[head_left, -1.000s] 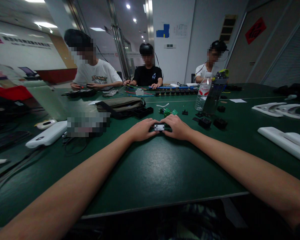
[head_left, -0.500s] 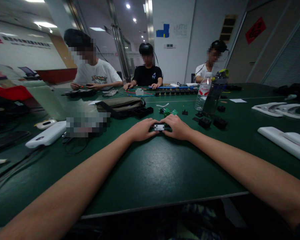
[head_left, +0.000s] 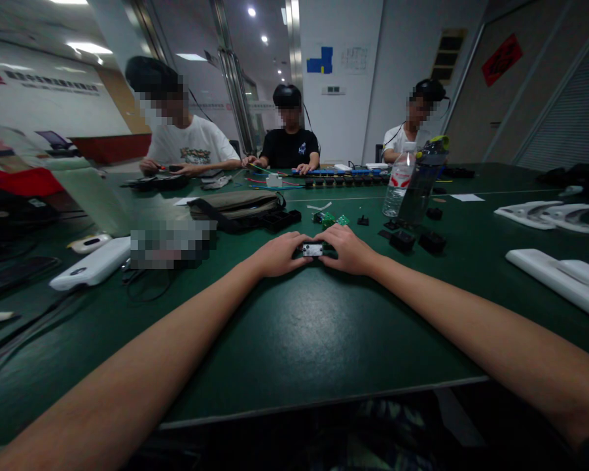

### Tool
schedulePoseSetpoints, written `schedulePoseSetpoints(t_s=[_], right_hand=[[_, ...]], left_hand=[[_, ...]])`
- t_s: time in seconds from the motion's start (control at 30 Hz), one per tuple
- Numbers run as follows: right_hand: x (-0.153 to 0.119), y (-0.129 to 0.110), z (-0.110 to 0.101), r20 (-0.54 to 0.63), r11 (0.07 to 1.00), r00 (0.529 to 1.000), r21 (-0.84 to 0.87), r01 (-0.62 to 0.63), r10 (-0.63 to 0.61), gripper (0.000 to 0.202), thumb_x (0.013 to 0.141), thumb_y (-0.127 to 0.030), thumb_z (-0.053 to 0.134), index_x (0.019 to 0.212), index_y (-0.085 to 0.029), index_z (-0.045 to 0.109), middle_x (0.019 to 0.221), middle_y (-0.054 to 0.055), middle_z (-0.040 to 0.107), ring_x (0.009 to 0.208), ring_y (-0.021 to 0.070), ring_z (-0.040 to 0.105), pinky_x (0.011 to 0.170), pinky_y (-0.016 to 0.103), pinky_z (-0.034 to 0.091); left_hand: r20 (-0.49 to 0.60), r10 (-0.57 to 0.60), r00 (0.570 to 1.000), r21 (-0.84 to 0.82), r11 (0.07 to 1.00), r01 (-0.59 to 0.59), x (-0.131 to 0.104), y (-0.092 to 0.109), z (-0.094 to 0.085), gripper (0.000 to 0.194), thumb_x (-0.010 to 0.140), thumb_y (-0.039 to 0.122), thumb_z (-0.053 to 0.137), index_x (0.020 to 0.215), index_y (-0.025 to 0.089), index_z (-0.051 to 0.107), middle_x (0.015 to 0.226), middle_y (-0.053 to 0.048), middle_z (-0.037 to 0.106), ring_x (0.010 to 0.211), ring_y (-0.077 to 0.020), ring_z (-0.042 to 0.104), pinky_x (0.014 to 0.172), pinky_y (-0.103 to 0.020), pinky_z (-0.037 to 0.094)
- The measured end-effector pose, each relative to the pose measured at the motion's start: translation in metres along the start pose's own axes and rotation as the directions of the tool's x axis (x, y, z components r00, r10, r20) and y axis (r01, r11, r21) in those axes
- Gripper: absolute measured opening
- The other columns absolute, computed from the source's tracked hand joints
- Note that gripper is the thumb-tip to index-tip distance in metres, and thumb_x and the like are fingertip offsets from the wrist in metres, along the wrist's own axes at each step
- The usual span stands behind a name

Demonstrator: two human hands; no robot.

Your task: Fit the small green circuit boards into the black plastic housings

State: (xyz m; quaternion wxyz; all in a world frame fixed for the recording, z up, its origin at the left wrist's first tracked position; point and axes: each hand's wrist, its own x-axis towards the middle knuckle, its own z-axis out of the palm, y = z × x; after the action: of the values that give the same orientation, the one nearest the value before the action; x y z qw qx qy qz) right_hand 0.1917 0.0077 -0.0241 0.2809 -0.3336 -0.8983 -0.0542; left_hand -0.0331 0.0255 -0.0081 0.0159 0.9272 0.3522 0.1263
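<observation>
Between my two hands is a small black box with a white face (head_left: 313, 250) toward me, held just above or on the green table; I cannot tell which. My left hand (head_left: 283, 254) grips its left side, fingers and thumb closed on it. On the other side my right hand (head_left: 346, 250) is closed on the right end. The fingertips meet behind the box's top edge, and its far side is hidden. Just beyond the hands lie small green circuit boards (head_left: 328, 220) and a small black part (head_left: 362, 221).
Right of my hands stand a clear water bottle (head_left: 397, 186) and a dark bottle (head_left: 419, 190), with black boxes (head_left: 432, 242) in front. A bag (head_left: 240, 204) and a white power bank (head_left: 91, 263) lie left. White holders (head_left: 559, 278) sit far right. Several people work across the table.
My hands and the small box show no visible movement. Across the table, the middle person's hand on the left of the view has risen slightly, with a green wire by it.
</observation>
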Motion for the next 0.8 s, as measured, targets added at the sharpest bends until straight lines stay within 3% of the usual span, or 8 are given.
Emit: schedulePoseSetpoints(t_s=[0.8], right_hand=[[-0.0002, -0.0002, 0.0000, -0.008, 1.000, 1.000, -0.003, 0.004, -0.004, 0.035, 0.081, -0.024, 0.066, 0.114, -0.016, 0.064, 0.107, 0.012, 0.068, 0.104, 0.0282, 0.056, 0.093, 0.044, 0.043]], left_hand=[[-0.003, 0.000, 1.000, -0.009, 1.000, 0.000, -0.0002, 0.0005, -0.0009, 0.048, 0.089, 0.048, 0.052, 0.126, 0.018, 0.058, 0.109, -0.012, 0.065, 0.101, -0.0267, 0.062, 0.089, -0.038, 0.050]])
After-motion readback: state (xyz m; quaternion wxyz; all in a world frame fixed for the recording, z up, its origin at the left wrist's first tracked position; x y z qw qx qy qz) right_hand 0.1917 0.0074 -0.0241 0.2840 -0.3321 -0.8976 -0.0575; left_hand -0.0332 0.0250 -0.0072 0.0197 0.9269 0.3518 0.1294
